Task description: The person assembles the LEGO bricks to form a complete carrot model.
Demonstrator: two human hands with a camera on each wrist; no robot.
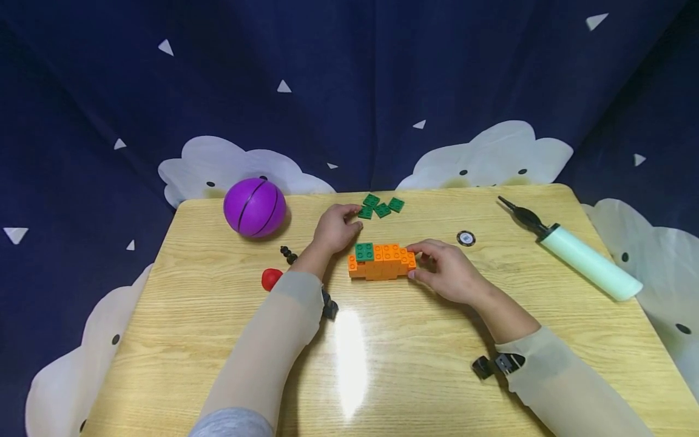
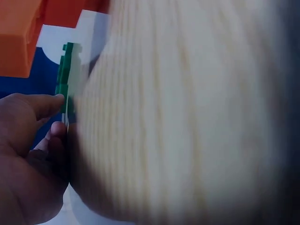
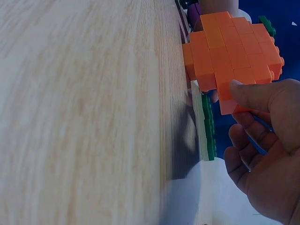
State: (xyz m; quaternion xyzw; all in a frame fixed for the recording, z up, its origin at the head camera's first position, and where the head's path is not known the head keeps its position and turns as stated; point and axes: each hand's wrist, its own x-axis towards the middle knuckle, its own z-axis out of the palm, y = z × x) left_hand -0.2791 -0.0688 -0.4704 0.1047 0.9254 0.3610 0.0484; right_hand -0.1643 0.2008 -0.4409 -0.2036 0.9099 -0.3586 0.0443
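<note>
A model of orange toy building bricks (image 1: 390, 267) stands on the table, with a green brick (image 1: 364, 251) on top of its left end. My right hand (image 1: 452, 274) pinches the model's right end; in the right wrist view the thumb (image 3: 253, 95) lies on its orange side. Past the model, my left hand (image 1: 337, 230) reaches to a group of flat green bricks (image 1: 383, 210), several in number. Its index fingertip is at the nearest one, and thumb and index stand apart. From the left wrist, the green bricks (image 2: 63, 77) appear edge-on by a fingertip.
A purple ball (image 1: 255, 207) sits at the back left. Nearer the left forearm lie a red round object (image 1: 270, 279) and a black beaded piece (image 1: 287, 254). On the right are a round chip (image 1: 466, 238) and a pale green hand pump (image 1: 590, 261). A dark curtain hangs behind the table.
</note>
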